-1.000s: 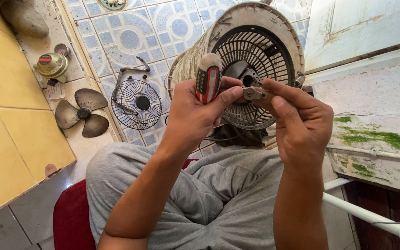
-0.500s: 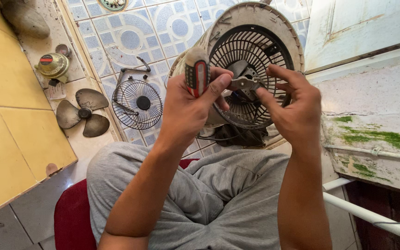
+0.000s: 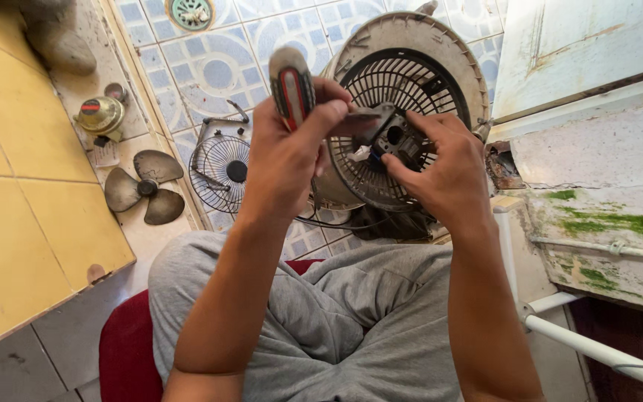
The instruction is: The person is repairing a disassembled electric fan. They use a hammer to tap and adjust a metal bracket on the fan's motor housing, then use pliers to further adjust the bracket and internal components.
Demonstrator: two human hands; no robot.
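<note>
**Head view: the small part has come up close between your two hands**

Nearest to you, your lap in grey shorts (image 3: 336, 327) fills the lower middle, over a red seat (image 3: 124, 357). Both forearms rise from it toward the fan.

Your left hand (image 3: 288, 152) is closed around a red-and-grey screwdriver (image 3: 293, 85), handle end pointing up, with thumb and forefinger also pinching the edge of a small dark plastic part (image 3: 390, 135). Your right hand (image 3: 448, 167) pinches the same part from the other side, fingers curled around its lower edge. A second ago the hands sat lower and the part lay flatter between them; now it has been lifted and turned so its round opening faces you. I judge that you are inspecting or aligning it, not driving a screw, since the tool's tip is hidden and not visibly on anything.

Just behind the part stands the fan housing (image 3: 411, 45), its dark grille toward you.

Farther left on the tiled floor (image 3: 210, 67) lie a wire fan guard (image 3: 221, 171), a three-blade propeller (image 3: 145, 186) and, toward the far left corner, a small brass-coloured motor (image 3: 100, 113). These have not moved.
</note>
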